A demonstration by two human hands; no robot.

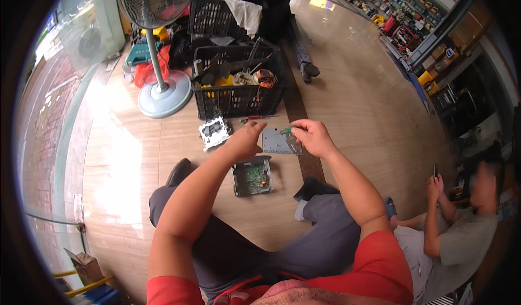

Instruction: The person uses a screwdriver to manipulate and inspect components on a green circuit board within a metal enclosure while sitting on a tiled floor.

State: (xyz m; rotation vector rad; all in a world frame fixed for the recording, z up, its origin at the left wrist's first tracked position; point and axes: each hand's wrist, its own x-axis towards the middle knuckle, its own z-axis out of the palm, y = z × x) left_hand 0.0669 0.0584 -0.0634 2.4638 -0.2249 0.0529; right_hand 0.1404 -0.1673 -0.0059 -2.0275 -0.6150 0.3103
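My right hand [312, 137] pinches a small green piece [286, 131], too small to name for certain, between thumb and fingers. Under it lies a flat grey metal plate [275, 142], with a smaller dark metal piece [294, 144] at its right edge. To the left, my left hand [248, 140] hovers with fingers stretched out and nothing visible in them. Closer to me sits an open metal housing [252, 177] with a green circuit board inside. A white-framed mechanism [215, 133] rests left of my left hand. Just beyond that hand is a red-handled screwdriver [254, 118].
Beyond the parts stands a black plastic crate [239, 101] full of tools. A pedestal fan [164, 94] is at its left, near a teal case [142, 54]. Another person [450, 223] sits at the right with a phone. Stocked shelves [407, 12] line the far right.
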